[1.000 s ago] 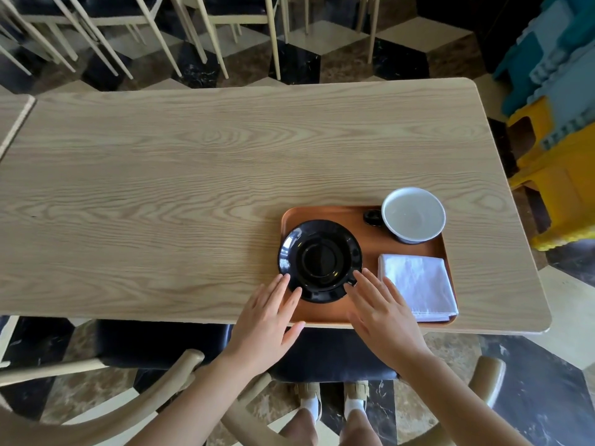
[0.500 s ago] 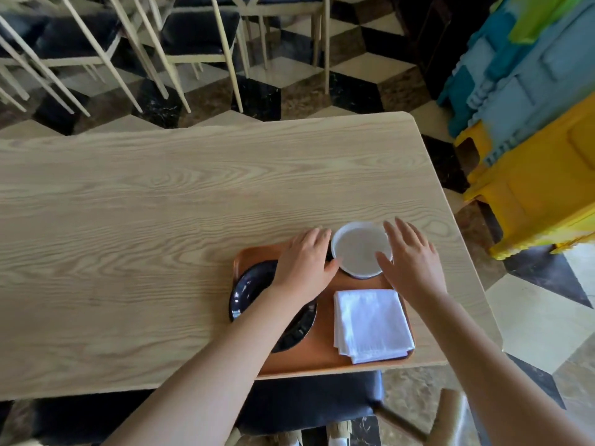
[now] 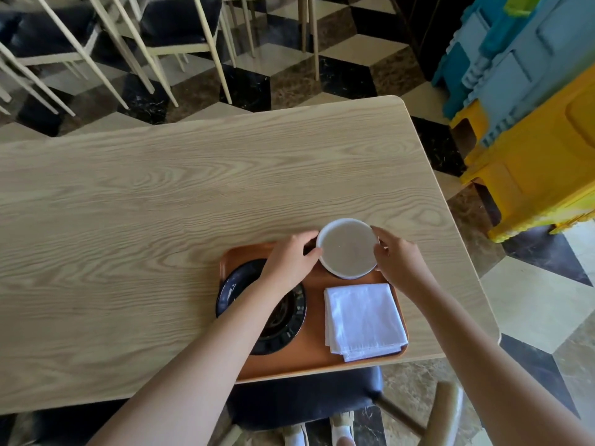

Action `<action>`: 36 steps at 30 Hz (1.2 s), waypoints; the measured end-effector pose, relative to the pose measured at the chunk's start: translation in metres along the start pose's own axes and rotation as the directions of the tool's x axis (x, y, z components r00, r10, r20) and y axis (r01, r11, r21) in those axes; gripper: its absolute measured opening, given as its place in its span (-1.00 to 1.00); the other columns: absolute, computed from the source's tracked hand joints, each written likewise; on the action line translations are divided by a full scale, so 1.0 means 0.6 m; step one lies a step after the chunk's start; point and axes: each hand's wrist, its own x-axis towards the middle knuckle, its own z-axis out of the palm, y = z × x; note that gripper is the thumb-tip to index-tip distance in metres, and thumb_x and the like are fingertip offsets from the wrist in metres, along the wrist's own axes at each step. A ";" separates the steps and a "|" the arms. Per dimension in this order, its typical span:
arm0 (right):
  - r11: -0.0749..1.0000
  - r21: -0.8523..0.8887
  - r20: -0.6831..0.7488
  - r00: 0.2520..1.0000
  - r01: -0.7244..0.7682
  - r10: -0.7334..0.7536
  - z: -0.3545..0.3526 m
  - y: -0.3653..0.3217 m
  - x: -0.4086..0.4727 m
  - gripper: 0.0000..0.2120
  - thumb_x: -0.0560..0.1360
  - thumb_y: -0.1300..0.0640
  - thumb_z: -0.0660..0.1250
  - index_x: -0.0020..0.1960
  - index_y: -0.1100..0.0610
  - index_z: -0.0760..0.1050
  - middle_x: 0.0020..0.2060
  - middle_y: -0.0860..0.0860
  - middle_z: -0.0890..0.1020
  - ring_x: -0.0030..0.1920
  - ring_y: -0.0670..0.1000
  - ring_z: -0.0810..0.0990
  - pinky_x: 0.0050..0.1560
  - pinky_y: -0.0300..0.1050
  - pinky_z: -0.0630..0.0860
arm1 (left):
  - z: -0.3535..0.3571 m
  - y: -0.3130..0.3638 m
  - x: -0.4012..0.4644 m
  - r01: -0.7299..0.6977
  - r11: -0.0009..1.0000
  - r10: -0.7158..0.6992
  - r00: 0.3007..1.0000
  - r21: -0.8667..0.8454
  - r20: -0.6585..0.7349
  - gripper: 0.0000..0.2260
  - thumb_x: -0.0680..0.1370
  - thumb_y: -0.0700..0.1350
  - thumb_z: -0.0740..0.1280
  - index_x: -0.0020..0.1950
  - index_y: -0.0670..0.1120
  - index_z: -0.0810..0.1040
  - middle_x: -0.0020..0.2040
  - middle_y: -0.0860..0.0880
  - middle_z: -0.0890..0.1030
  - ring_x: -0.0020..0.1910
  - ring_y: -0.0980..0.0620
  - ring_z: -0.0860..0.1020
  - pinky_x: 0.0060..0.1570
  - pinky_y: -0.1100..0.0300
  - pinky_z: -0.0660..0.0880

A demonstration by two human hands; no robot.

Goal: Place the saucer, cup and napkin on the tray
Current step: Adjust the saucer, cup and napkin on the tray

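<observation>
An orange tray (image 3: 314,357) lies at the table's near edge. On its left part rests a black saucer (image 3: 235,284), partly hidden under my left forearm. A folded white napkin (image 3: 363,320) lies on the tray's right part. At the tray's far edge stands a cup (image 3: 347,247), white inside and dark outside. My left hand (image 3: 289,262) grips its left side, where the dark handle is. My right hand (image 3: 397,260) holds its right rim.
The light wooden table (image 3: 161,204) stretches left and away from the tray. Yellow and blue plastic crates (image 3: 531,123) stand on the floor to the right. Chairs (image 3: 145,43) stand beyond the table, and a dark-seated chair (image 3: 306,397) is below me.
Both hands left the saucer's near rim, reached across the tray and closed around the cup. The view swung to the right.
</observation>
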 end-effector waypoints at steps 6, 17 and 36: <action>0.999 0.035 0.022 0.999 0.036 -0.037 0.009 0.001 -0.018 -0.55 0.47 0.29 0.06 0.28 -0.01 0.41 -0.18 0.07 0.59 -0.18 0.13 0.62 -0.07 0.03 0.60 | -0.005 -0.019 -0.022 -0.003 1.000 0.003 1.000 -0.011 0.021 -0.68 0.52 -0.10 0.31 0.29 -0.02 0.49 0.21 0.01 0.60 0.22 0.07 0.49 0.08 0.32 0.32; 0.997 0.055 0.005 0.998 0.059 -0.059 0.009 0.006 -0.036 -0.65 0.52 0.24 0.15 0.28 0.05 0.40 -0.05 0.12 0.64 -0.07 0.13 0.58 -0.14 -0.09 0.47 | 0.001 -0.020 -0.046 0.002 0.999 -0.003 1.000 -0.035 -0.023 -0.66 0.55 -0.09 0.28 0.31 -0.10 0.46 0.25 -0.04 0.56 0.25 0.04 0.47 0.25 0.14 0.39; 0.780 -0.519 0.218 0.936 0.350 -0.275 0.046 0.096 -0.196 -0.44 0.58 -0.02 -0.31 0.41 0.16 0.21 0.43 0.10 0.19 0.46 -0.18 -0.18 0.40 -0.13 -0.25 | 0.180 -0.019 -0.195 -0.302 0.745 0.308 0.947 0.595 0.094 -0.47 0.46 -0.01 0.37 0.35 -0.22 0.39 0.38 -0.19 0.40 0.39 -0.10 0.33 0.30 0.05 0.37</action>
